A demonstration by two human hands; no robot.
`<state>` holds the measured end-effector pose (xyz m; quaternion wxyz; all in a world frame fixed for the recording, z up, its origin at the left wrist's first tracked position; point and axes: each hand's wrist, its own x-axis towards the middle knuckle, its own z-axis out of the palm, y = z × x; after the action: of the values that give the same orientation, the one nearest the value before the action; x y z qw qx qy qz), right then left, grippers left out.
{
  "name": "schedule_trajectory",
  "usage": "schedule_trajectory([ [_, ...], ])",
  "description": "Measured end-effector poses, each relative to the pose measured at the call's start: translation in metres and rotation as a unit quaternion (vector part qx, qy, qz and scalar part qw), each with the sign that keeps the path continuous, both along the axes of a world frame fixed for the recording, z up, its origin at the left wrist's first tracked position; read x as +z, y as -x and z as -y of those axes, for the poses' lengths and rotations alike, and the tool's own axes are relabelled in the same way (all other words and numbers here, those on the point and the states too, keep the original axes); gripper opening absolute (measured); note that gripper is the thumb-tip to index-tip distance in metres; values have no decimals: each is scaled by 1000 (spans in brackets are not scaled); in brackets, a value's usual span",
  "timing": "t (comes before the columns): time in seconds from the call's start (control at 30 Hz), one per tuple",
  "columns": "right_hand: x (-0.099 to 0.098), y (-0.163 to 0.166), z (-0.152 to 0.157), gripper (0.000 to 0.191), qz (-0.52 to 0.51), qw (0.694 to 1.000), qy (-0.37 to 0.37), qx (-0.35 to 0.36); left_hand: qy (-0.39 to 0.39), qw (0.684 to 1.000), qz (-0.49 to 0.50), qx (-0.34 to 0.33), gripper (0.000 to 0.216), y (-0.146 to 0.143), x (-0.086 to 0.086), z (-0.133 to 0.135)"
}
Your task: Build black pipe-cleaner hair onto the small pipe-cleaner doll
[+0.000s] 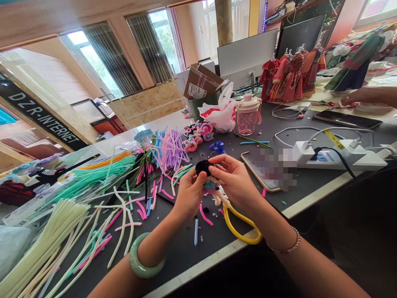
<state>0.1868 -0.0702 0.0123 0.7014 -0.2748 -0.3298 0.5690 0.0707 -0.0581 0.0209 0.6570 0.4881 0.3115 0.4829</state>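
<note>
A small doll made of fuzzy pipe cleaners (211,186) is between my hands above the dark table. It has a round black head, a teal and pink body and pale legs hanging down. My left hand (190,194) pinches its head from the left, thumb at the front. From the right, my right hand (233,176) closes its thumb and fingers on the head's edge. Just below lies a yellow loop (243,229), perhaps a tool handle, partly hidden by my right forearm. Cut pipe cleaner pieces (206,215) are scattered under the hands.
Bundled pipe cleaners (46,244) cover the left side. Behind my hands are a blue glue gun (217,147), a lidded cup (248,116) and a plastic bag (221,111). A phone (260,171) and power strip (341,155) lie right. Another person's hand (361,97) reaches in.
</note>
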Motion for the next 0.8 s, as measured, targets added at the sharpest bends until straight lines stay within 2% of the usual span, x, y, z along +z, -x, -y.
schedule_trajectory([
  [0.3,2,0,0,35,-5,1000,-5,8,10,1000,-25,9,56,0,4,2],
  [0.53,0,3,2,27,63,997,-18,-32,-3,999,-49,19,59,1,6,4],
  [0.67,-2,3,2,22,59,997,-22,-35,-13,996,-85,16,59,3,9,5],
  [0.8,-3,-1,-1,22,65,997,-15,-45,-5,998,-64,10,56,1,13,10],
])
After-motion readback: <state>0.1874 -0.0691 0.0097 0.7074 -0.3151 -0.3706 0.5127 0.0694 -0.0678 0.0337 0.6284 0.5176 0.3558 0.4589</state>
